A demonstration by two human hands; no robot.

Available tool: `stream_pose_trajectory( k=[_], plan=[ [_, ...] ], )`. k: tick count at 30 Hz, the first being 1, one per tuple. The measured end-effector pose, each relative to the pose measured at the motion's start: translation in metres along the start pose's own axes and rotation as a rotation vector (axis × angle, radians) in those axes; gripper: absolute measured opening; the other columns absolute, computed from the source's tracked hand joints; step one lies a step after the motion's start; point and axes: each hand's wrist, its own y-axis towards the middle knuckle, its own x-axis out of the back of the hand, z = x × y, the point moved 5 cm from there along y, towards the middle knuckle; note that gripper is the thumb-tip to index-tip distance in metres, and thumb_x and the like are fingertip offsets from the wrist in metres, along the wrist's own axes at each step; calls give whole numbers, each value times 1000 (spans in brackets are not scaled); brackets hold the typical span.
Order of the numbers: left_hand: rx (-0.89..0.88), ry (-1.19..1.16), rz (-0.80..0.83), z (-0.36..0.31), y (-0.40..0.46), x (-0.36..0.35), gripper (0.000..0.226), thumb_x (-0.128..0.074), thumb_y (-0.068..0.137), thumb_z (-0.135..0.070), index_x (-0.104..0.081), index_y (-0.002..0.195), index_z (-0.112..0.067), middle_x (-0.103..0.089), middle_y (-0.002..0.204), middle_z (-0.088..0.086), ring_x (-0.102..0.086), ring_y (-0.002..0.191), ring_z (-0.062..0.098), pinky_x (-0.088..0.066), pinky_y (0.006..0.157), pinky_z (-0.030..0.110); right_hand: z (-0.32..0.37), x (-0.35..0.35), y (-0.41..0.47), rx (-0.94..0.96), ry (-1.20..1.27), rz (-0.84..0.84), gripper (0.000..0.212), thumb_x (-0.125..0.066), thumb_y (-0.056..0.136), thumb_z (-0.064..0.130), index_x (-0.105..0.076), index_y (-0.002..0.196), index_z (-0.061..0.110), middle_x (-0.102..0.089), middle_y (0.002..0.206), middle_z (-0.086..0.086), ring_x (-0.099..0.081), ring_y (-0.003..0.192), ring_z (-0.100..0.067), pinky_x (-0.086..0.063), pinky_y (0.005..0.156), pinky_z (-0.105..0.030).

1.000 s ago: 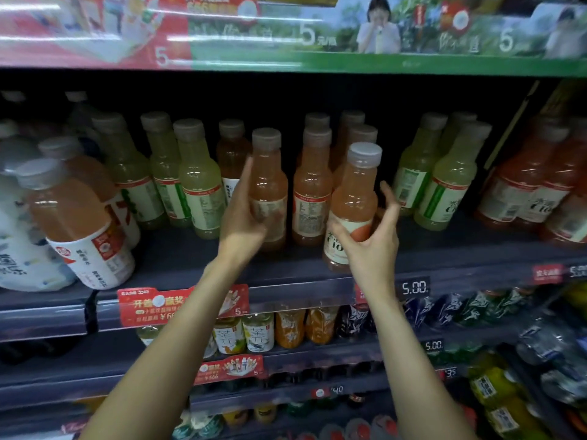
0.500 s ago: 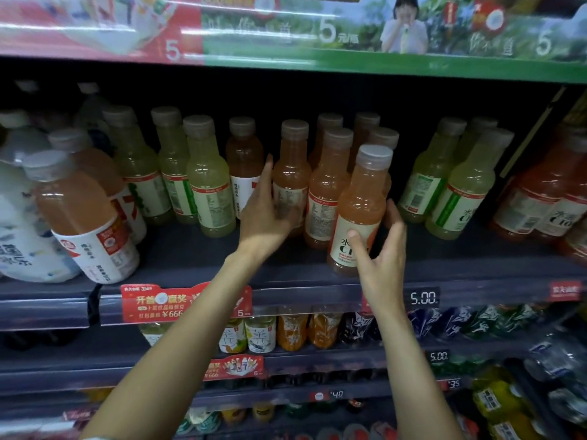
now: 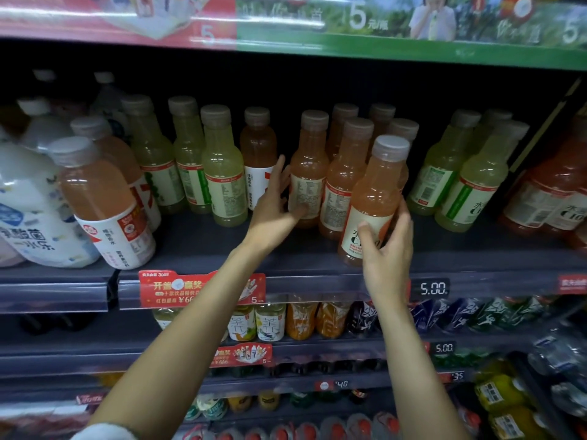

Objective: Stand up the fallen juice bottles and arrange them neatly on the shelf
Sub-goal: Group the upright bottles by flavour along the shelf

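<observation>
Several orange juice bottles stand upright in the middle of the dark shelf (image 3: 197, 249). My right hand (image 3: 386, 249) grips the front orange bottle (image 3: 374, 192) round its lower label, close to the shelf's front edge. My left hand (image 3: 273, 204) holds the lower part of another orange bottle (image 3: 309, 166) further back, thumb on its label and fingers behind it. A third orange bottle (image 3: 344, 173) stands between these two, with more behind.
Green juice bottles (image 3: 222, 166) stand left of my hands and more green bottles (image 3: 473, 176) to the right. Large orange (image 3: 101, 198) and white bottles (image 3: 28, 204) lean at the far left. Red bottles (image 3: 552, 192) fill the right end. Price tags and lower shelves lie below.
My right hand has closed round the front orange bottle, where before it was open beside it. My left hand keeps to the rear bottle. The view has moved closer to the shelf.
</observation>
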Motion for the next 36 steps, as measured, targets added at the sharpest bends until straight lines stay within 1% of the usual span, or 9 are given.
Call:
stream_pose_trajectory(
  k=[4,7,13,17,20,24,30,33,36],
  plan=[
    [-39,58,-23,-10,-8,5,79,-64,89,-9,-19,152,-23,-31,153,-4,-30,139,11,-31,113,31,16,5,-10,200,-160,-188,59,-55,88,21,-35,140,2,-40,138,-15,-32,126,-11,-27,104,-18],
    [-166,174,-108,-24,-25,23,65,-64,89,-10,-34,146,-19,-41,146,-3,-38,133,7,-37,108,22,33,3,-22,422,-235,-253,45,-56,87,12,-47,130,2,-44,133,-17,-38,124,-20,-30,108,-25],
    [-424,266,-433,-50,-75,90,27,-54,93,-13,-56,119,-20,-67,104,-8,-64,99,5,-53,84,30,64,-40,-39,681,-183,-63,25,-56,89,6,-60,114,3,-62,112,-12,-56,108,-21,-46,94,-35],
    [-444,247,-796,-31,-112,154,26,-55,94,-8,-53,120,-10,-62,104,0,-61,98,16,-50,83,34,84,-94,-47,669,-97,123,21,-57,92,23,-68,97,7,-70,89,-2,-65,84,-15,-52,73,-36],
    [-350,358,-964,-4,-124,182,48,-64,88,-12,-45,130,-1,-51,124,14,-52,113,31,-45,96,44,84,-130,-38,552,-93,215,31,-58,90,32,-65,104,6,-69,99,-7,-64,93,-21,-53,79,-38],
    [-222,466,-898,11,-121,197,70,-70,84,-16,-33,141,1,-40,138,22,-42,128,32,-37,108,34,85,-177,-11,341,-186,312,63,-70,81,35,-46,131,7,-49,128,-13,-44,119,-27,-36,98,-32],
    [-187,643,-890,3,-112,193,76,-72,82,-21,-31,143,-2,-39,141,22,-34,130,29,-34,108,41,100,-206,11,257,-421,227,65,-71,76,49,-47,117,4,-49,122,-13,-40,118,-31,-33,97,-36],
    [-353,679,-957,-10,-116,183,66,-69,83,-14,-33,139,-14,-38,140,21,-34,128,28,-34,107,37,103,-209,12,254,-510,190,65,-73,75,48,-48,117,4,-49,124,-13,-39,119,-30,-30,101,-34],
    [-601,691,-850,-30,-113,156,54,-67,82,-6,-42,129,-14,-39,135,11,-38,124,28,-32,107,32,102,-201,8,252,-445,151,67,-78,70,41,-47,117,5,-46,125,-14,-41,117,-30,-33,98,-35]
  ],
)
